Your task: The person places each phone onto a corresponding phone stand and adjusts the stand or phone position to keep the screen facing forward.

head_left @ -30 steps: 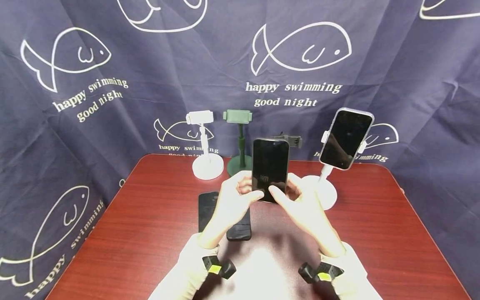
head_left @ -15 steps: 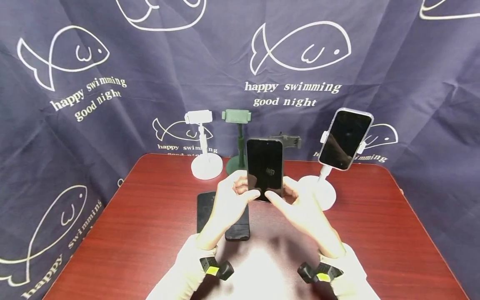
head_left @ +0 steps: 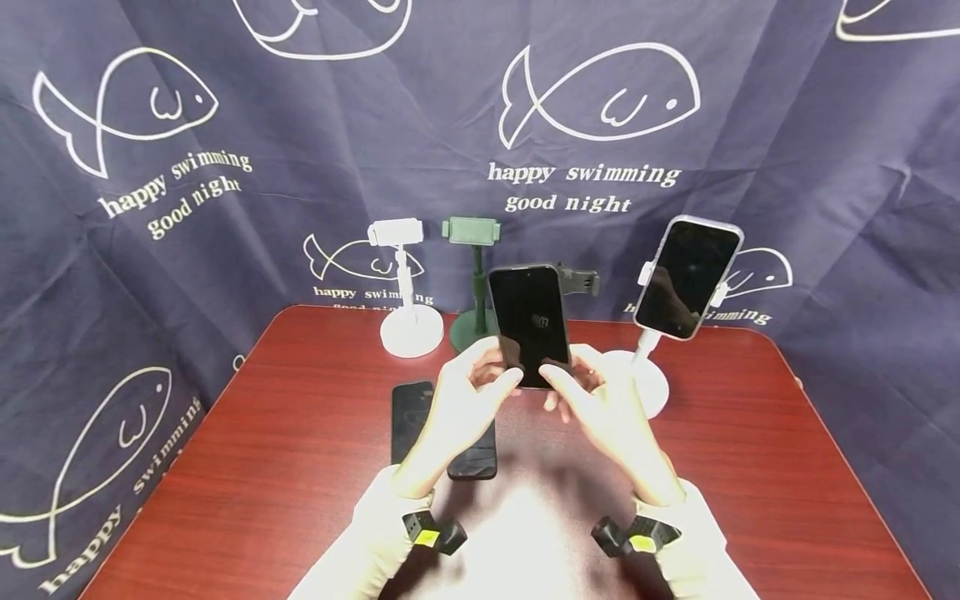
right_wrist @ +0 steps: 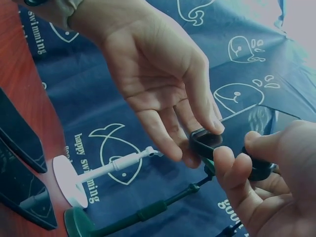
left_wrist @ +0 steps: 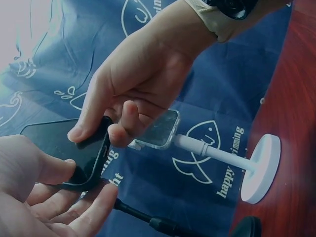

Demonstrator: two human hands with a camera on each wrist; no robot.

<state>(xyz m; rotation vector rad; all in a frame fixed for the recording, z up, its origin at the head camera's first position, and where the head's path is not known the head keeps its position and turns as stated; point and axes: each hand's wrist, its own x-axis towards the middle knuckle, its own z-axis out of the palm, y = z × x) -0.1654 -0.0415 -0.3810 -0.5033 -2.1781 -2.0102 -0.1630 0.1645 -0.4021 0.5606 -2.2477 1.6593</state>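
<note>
A black phone [head_left: 529, 321] stands upright between both hands in the head view, its top leaning slightly left. My left hand [head_left: 467, 402] grips its lower left side, thumb across the screen. On the opposite side, my right hand [head_left: 606, 410] grips the lower right edge, thumb also on the glass and some fingers below. Behind the phone, the clamp of a dark phone stand [head_left: 581, 282] peeks out; the rest of that stand is mostly hidden. In the left wrist view the phone [left_wrist: 57, 143] shows both thumbs near its lower end, with the stand's black pole [left_wrist: 160, 224] beneath.
A white phone stand [head_left: 412, 332] and a green phone stand [head_left: 478, 283] stand at the back. To the right, another phone [head_left: 688, 277] sits in a second white stand [head_left: 651, 387]. Two dark phones [head_left: 408, 417] lie on the red table [head_left: 300, 433], partly behind the left forearm.
Both hands have shifted the phone a little left, then raised it slightly. Its top has tipped left from nearly straight. Both hands keep their hold.
</note>
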